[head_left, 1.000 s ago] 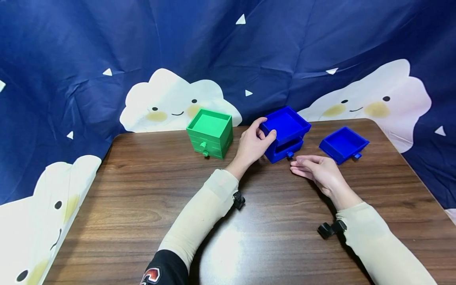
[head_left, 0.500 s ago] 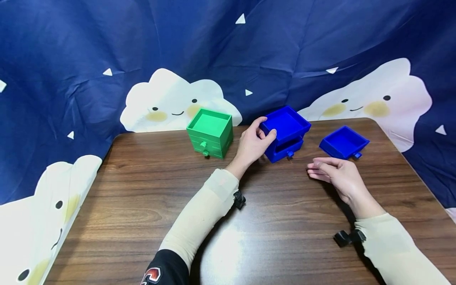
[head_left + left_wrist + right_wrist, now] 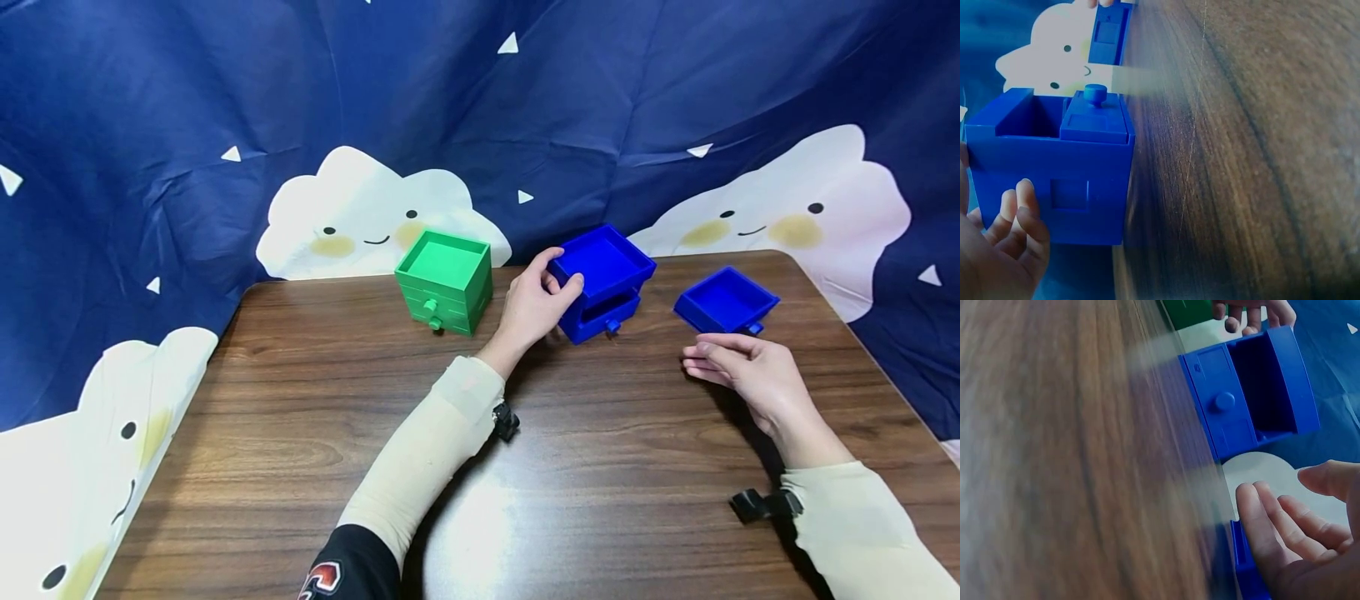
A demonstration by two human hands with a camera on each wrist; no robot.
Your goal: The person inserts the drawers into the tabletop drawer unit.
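My left hand (image 3: pixel 531 307) grips a small blue drawer cabinet (image 3: pixel 607 262) at its left side, thumb at the front corner and index finger at the top rim. The upper slot of the cabinet is a bare hollow. Below it, the lower drawer (image 3: pixel 1213 403) sits pushed in, its round knob (image 3: pixel 1095 94) facing out. A loose blue drawer (image 3: pixel 726 298) lies on the table to the right. Just in front of that drawer hovers my right hand (image 3: pixel 757 375), fingers loosely extended with nothing held. It partly covers the loose drawer in the right wrist view.
To the left of the blue cabinet stands a green drawer cabinet (image 3: pixel 444 279) with two knobs on its front. Everything rests near the back edge of a brown wooden table (image 3: pixel 300 433). Behind hangs a dark blue cloth (image 3: pixel 420 92) printed with white clouds.
My right hand has drawn back to the right, from beside the lower drawer's knob to in front of the loose drawer. The left hand and blue cabinet have stayed put.
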